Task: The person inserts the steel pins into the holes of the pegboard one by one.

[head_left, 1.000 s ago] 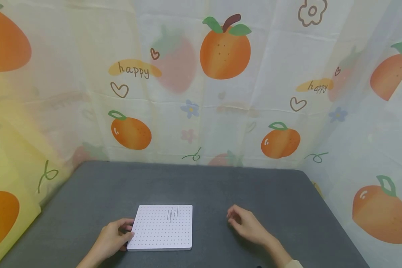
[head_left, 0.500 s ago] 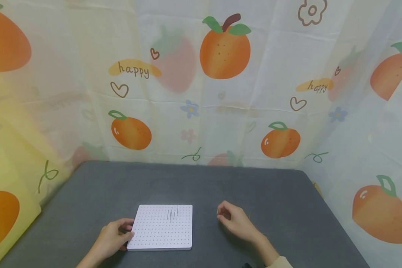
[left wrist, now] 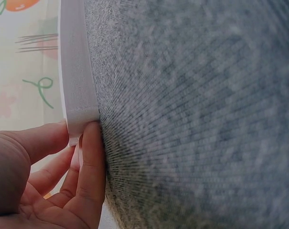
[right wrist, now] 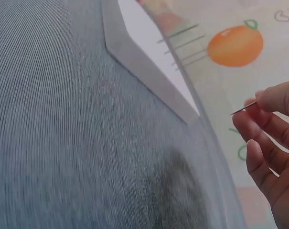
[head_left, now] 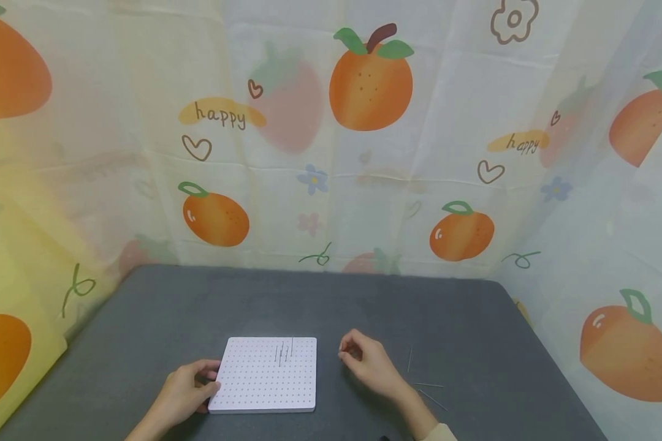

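A white square board [head_left: 262,389] with rows of small holes lies on the dark table. Several thin needles [right wrist: 190,42] stand upright in its far part. At the board's left edge, my left hand [head_left: 182,391] grips it, thumb on top and fingers at the side and below, as the left wrist view shows. My right hand [head_left: 372,369] hovers just right of the board. Between its thumb and index finger it pinches a thin metal needle [right wrist: 243,109], whose tip sticks out toward the board. In the head view that needle is too small to make out.
Three loose needles [head_left: 430,385] lie on the grey table [head_left: 474,343], right of my right forearm. A curtain [head_left: 375,196] printed with oranges hangs behind the table and along both sides.
My right hand has moved left toward the board, and the loose needles on the table have come into view behind it. The left hand and the board have stayed put.
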Available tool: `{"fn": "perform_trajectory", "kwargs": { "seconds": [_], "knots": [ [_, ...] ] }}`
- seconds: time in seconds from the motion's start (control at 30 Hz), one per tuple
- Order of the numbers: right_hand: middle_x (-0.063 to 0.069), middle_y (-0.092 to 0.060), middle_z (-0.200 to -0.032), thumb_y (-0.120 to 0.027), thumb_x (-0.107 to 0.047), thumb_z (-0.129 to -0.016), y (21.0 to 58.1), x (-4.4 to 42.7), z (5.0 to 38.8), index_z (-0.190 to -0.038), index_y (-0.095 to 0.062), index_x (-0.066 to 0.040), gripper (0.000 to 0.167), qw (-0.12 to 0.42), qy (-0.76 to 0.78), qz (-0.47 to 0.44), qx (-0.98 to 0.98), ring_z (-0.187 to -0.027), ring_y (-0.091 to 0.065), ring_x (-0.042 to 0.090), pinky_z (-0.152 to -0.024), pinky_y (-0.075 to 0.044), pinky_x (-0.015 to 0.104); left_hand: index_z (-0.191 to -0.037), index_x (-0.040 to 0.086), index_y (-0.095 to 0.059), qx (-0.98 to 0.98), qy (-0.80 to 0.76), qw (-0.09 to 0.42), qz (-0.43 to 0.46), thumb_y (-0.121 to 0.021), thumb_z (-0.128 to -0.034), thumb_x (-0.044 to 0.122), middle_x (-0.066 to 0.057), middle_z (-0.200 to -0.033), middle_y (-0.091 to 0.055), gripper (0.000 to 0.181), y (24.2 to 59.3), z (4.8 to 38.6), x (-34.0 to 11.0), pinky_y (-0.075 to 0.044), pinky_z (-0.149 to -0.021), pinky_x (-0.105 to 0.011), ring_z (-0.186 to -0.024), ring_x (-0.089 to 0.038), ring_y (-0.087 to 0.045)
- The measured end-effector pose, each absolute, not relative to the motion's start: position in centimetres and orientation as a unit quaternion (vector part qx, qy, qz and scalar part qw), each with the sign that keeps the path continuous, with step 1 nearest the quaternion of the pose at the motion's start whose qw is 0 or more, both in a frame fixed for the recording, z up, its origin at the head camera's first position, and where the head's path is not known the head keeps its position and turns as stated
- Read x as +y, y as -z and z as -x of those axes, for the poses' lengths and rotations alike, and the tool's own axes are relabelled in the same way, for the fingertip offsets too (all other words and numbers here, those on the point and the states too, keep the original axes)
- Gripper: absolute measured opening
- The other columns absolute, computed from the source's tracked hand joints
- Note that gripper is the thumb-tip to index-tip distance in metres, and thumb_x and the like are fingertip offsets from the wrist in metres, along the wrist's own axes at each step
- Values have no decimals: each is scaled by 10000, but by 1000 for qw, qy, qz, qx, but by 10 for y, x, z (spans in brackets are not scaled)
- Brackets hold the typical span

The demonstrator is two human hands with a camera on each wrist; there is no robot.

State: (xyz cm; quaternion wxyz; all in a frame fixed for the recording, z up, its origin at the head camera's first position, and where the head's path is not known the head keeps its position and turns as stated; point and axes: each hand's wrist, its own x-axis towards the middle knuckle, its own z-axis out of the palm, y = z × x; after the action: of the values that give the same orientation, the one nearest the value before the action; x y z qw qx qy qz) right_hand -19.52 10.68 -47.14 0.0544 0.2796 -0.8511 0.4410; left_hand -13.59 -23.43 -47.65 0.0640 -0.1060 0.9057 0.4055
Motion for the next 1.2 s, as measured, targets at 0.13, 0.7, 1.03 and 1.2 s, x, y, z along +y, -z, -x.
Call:
{"fn": "perform_trajectory", "kwargs": {
  "seconds": [0.13,0.7,1.03,1.2],
  "knots": [
    [-48,-620,-804,-622,-98,-848,471,98,194,-871,-572,-84,57,57,-453,-274,-846,-735,-570,33,-593,-473,186,-1167,-37,-567,907,-403,64,107,-666,-763,38,-66,-877,-601,422,477,136,-234,-515,-469,-276,-628,-134,-545],
    [-76,-607,-774,-628,-70,-829,485,58,190,-866,-576,-137,92,59,-449,-273,-849,-661,-509,-10,-546,-444,152,-1159,-38,-574,904,-412,60,101,-663,-759,33,-71,-883,-613,416,476,135,-235,-510,-461,-277,-620,-135,-560],
    [-70,-610,-748,-629,-137,-838,489,43,194,-848,-600,-113,39,93,-445,-269,-849,-615,-474,-21,-532,-423,129,-1170,-38,-566,905,-408,65,105,-666,-763,36,-74,-890,-611,426,476,136,-235,-516,-470,-277,-632,-134,-558],
    [-65,-615,-736,-643,-100,-813,490,36,196,-828,-603,-117,46,118,-445,-272,-845,-625,-483,-21,-545,-424,122,-1178,-43,-558,906,-402,70,108,-665,-769,43,-75,-891,-609,431,475,136,-234,-519,-479,-279,-636,-132,-552]
  ]
}}
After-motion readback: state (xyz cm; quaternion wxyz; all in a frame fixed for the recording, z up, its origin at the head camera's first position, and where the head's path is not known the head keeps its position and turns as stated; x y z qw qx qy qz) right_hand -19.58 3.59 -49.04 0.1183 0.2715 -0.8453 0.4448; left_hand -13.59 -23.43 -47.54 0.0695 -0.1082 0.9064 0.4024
